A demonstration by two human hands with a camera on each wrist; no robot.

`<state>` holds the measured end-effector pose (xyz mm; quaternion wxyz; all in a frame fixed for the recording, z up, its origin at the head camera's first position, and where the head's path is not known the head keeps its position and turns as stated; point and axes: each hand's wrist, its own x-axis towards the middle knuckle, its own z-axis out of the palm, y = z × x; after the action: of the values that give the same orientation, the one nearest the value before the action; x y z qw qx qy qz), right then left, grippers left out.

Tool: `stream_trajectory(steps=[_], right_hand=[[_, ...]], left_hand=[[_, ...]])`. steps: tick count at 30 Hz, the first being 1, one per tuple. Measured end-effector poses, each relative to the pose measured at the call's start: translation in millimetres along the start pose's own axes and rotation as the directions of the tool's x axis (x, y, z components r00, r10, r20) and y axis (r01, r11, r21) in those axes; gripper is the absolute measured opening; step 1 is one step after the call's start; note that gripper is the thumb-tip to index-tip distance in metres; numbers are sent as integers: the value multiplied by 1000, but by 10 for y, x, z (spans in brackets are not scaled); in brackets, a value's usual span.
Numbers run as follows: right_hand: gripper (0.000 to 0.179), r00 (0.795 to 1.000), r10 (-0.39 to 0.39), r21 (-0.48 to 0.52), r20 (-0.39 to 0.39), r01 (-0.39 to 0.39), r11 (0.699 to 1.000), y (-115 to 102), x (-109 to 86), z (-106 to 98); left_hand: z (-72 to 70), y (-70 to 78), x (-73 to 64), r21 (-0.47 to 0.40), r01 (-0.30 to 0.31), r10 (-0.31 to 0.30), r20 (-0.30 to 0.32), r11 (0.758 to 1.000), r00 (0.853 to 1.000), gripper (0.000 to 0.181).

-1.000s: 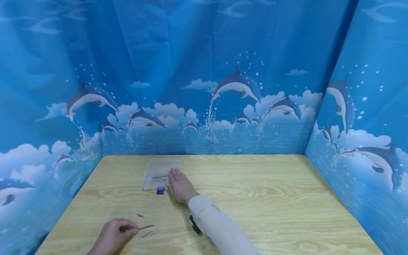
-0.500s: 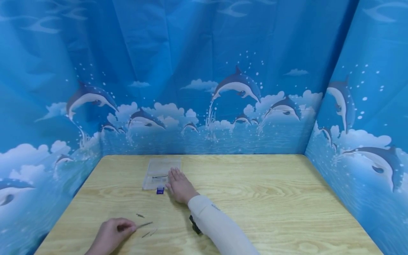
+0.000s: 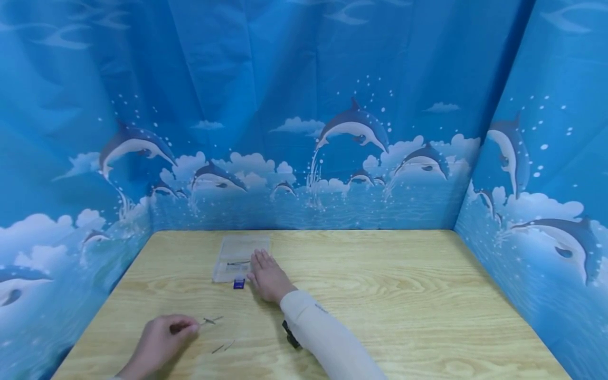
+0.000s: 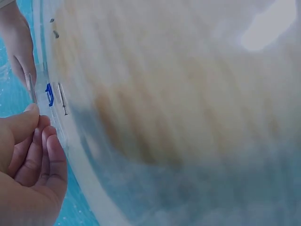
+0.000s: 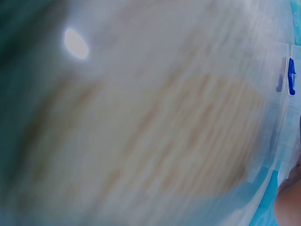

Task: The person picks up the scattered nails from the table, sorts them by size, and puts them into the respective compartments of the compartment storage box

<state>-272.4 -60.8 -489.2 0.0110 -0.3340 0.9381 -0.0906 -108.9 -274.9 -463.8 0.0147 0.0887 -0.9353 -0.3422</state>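
My left hand (image 3: 161,340) is low on the left in the head view, its thumb and forefinger pinching one end of a thin metal rod (image 4: 31,88). The rod's far end points right and overlaps a short dark metal piece (image 3: 209,321) on the table. Nearer the front lie two more thin pieces, a dark one (image 3: 217,349) and a lighter one (image 3: 229,345). Farther back, my right hand (image 3: 269,277) rests with straight fingers on the right side of a flat clear plastic case (image 3: 242,244). Inside that case shows a thin dark rod (image 3: 237,263).
A blue clip (image 3: 239,284) sits at the case's front edge. The wood-patterned table (image 3: 404,306) reaches back to a blue dolphin curtain (image 3: 285,105), which also runs down both sides. A black device (image 3: 291,336) shows beside my right sleeve (image 3: 328,335).
My left hand has moved back and slightly left with the rod, from above the two front pieces to the short dark piece. My right hand and the case have stayed in place.
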Motion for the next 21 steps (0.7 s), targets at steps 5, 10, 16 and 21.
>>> stream_trajectory(steps=[5,10,16,21], right_hand=[[56,1000,0,0,3,0,1000,1,-10,1],[56,1000,-5,-12,13,5,1000,1,-3,-5],[56,1000,-10,-24,2,10,1000,3,0,-7],[56,1000,-16,-19,5,16,1000,11,3,-6]], left_hand=[[-65,49,72,0,-70,69,-46,998,997,8],[-137,119,186,33,-162,164,-91,986,982,7],[-181,206,357,14,-180,180,-83,984,980,13],[-183,269,489,-6,-168,166,-84,986,982,17]])
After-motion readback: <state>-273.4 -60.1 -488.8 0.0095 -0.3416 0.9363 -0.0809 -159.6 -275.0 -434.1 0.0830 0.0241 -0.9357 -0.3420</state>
